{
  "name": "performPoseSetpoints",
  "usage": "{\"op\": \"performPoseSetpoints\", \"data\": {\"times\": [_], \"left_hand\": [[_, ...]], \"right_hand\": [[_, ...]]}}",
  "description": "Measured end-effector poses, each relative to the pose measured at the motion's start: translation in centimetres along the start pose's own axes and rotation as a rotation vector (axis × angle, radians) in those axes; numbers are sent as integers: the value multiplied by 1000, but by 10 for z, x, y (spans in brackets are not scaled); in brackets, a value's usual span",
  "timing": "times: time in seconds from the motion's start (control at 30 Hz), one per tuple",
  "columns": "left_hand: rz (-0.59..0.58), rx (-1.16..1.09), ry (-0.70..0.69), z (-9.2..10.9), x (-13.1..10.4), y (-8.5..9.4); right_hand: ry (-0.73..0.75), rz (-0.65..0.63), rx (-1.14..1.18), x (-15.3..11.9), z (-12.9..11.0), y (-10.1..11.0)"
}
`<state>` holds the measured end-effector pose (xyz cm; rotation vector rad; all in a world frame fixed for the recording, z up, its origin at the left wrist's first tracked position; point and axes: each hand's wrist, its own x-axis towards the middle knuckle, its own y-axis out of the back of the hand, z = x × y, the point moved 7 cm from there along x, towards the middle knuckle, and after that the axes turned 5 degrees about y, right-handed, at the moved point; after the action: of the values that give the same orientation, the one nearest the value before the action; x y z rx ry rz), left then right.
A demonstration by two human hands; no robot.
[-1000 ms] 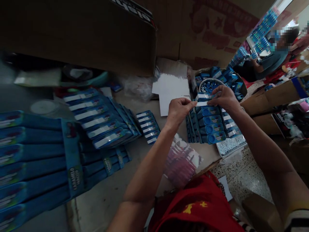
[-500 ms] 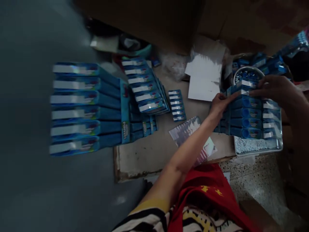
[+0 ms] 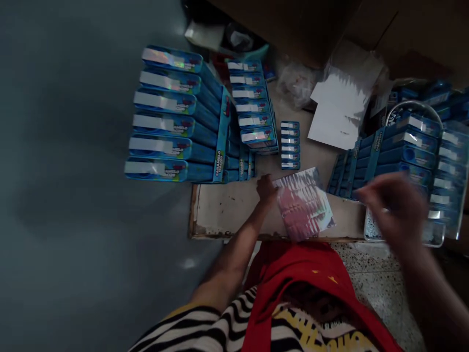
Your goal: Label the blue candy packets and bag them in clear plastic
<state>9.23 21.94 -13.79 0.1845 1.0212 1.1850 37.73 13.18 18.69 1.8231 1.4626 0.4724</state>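
Observation:
My left hand (image 3: 266,189) is low over the table, its bent fingers closed at the left corner of a shiny sheet (image 3: 304,203) marked with rows of pale strips. My right hand (image 3: 397,210), smeared by motion, is raised in front of the right-hand blue boxes (image 3: 397,146), thumb and forefinger pinched together. Anything between those fingertips is too blurred to make out. Both top boxes in that stack carry a pale strip on the end; round blue spots show on the ends lower down, partly behind my hand.
Tall stacks of blue boxes (image 3: 161,122) and more boxes (image 3: 256,107) stand on the left. A small box group (image 3: 290,145) lies mid-table. White sheets (image 3: 333,115) are behind. A clear tray (image 3: 436,237) with small pale pieces and a round metal-rimmed bowl (image 3: 415,103) are at right.
My left hand has left the right-hand boxes and come leftward to the shiny sheet. My right hand has pulled back from the box ends toward me. The view has shifted.

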Motion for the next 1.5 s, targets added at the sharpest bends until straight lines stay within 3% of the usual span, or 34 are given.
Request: {"op": "performPoseSetpoints", "data": {"times": [0.07, 0.1, 0.2, 0.27, 0.33, 0.53, 0.7, 0.9, 1.1, 1.3, 1.4, 1.5], "left_hand": [[-46, 34, -13, -12, 11, -5], [-69, 44, -24, -16, 15, -10], [-113, 57, -49, -23, 18, -22], [-145, 51, -58, -27, 15, -27], [-178, 38, -80, -28, 11, -28], [-185, 23, -140, -24, 4, -23], [-176, 37, -77, -28, 1, -24], [-157, 54, 24, -37, 2, -21], [-164, 62, 18, -35, 0, -18], [-94, 60, -59, -26, -1, -8], [-31, 70, -70, -22, 2, -1], [87, -35, -130, -12, -12, 8]], "right_hand": [[79, -274, 95, -19, -2, -92], [55, -344, 131, -24, 8, -130], [-124, -323, 39, -22, 65, -199], [-132, -340, -30, -14, 92, -226], [-65, -351, -76, -3, 102, -244], [237, -420, -153, 27, 84, -299], [327, -452, -316, 37, 87, -334], [368, -455, -345, 23, 100, -353], [483, -402, -307, -16, 106, -343], [321, -331, -236, -33, 98, -297], [117, -188, -82, -41, 93, -258], [-157, -38, 194, -52, 91, -217]]}}
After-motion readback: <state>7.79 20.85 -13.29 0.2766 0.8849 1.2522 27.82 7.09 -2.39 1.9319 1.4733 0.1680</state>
